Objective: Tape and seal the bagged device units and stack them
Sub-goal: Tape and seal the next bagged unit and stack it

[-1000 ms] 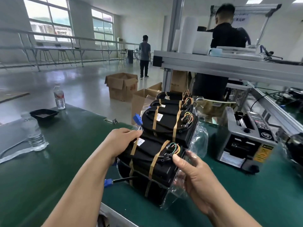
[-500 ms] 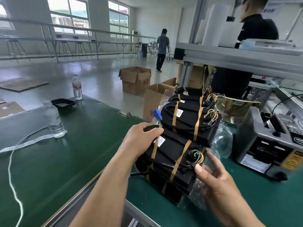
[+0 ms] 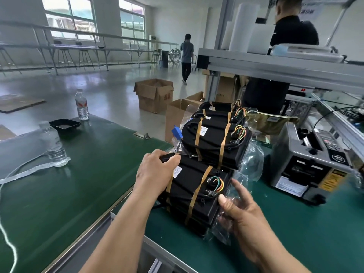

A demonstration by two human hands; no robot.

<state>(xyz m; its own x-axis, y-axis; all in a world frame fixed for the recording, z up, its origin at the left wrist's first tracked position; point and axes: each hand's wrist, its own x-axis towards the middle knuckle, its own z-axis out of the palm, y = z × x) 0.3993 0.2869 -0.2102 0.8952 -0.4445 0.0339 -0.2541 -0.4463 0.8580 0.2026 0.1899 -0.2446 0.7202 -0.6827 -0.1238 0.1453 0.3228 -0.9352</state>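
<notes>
A black device unit (image 3: pixel 195 186) in a clear plastic bag, bound with two tan tape strips, lies on top of a low stack on the green bench. My left hand (image 3: pixel 155 174) grips its far left end, fingers curled over the edge. My right hand (image 3: pixel 236 207) holds its near right corner, thumb on top beside the coloured wires, fingers against the loose bag plastic. Behind it stands a taller stack of bagged units (image 3: pixel 216 142), each with the same tan tape, with a blue connector (image 3: pixel 176 131) sticking out on the left.
A grey tape dispenser machine (image 3: pixel 313 162) stands at the right. Two water bottles (image 3: pixel 54 142) and a black tray (image 3: pixel 65 124) sit on the green conveyor at left. Cardboard boxes (image 3: pixel 153 93) stand on the floor beyond. One person works behind the frame, another walks far off.
The view has swung left and the stack now sits more to the right. Both hands stay on the top unit; my left hand has slid further over its far end.
</notes>
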